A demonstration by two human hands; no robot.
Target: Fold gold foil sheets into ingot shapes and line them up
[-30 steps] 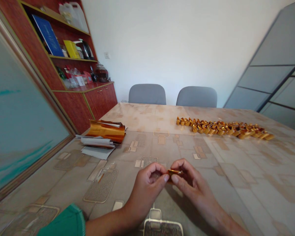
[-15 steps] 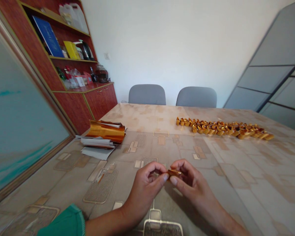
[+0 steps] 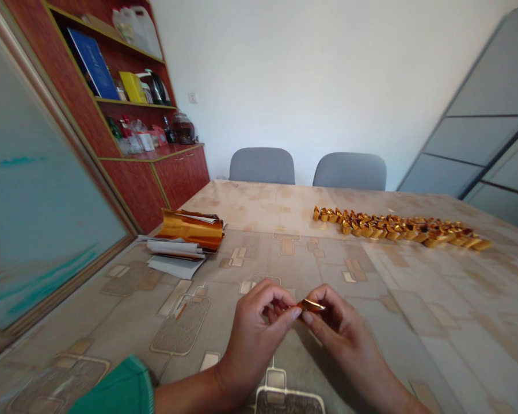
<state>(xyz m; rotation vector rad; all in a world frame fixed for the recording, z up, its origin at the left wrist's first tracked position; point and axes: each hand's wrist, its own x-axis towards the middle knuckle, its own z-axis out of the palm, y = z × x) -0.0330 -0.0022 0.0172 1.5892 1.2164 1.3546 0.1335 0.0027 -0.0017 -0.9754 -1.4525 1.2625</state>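
Between my two hands, just above the table, is a small folded piece of gold foil paper. My left hand pinches its left end between thumb and fingers. On the other side, my right hand grips it with thumb and forefinger, and its shiny upper edge tilts up. Part of the foil is hidden behind my fingertips. Farther right, rows of finished-looking folded gold paper ingots stand close together. At the left lies a curled stack of gold foil sheets with grey-white backs.
The table has a patterned cover. Two grey chairs stand behind its far edge. To the left are a red wooden cabinet with shelved goods and a frosted glass panel.
The foil piece has turned in my fingers, and more of its shiny side now shows. Both hands keep their pinch. The whole view has shifted slightly.
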